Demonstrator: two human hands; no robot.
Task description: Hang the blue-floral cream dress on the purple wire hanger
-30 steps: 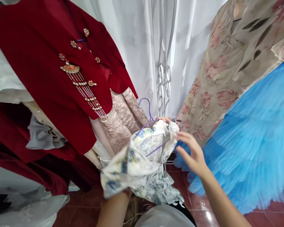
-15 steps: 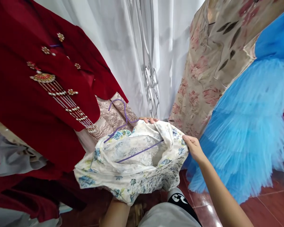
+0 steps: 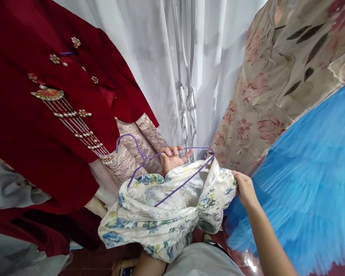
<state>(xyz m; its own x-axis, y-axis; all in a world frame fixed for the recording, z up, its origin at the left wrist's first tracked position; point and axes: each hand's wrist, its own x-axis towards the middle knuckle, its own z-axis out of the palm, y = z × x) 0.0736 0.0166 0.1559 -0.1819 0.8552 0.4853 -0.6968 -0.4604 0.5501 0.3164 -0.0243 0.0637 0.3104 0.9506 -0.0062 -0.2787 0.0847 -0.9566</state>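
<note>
Can't see much of the left arm [image 3: 150,265] under the floral top [image 3: 166,220], and one end of the purple hanger [image 3: 144,156] gets lost in there too. Left hand [image 3: 172,160] has its fingers curled around the hanger, top draped just below it, while the right hand [image 3: 245,188] pinches the top's edge just past the hanger's bare end.

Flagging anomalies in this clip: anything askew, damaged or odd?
The purple hanger looks askew: its end nearer the right hand sticks out above the white floral garment, while the opposite end disappears into the fabric. No damage stands out.
</note>
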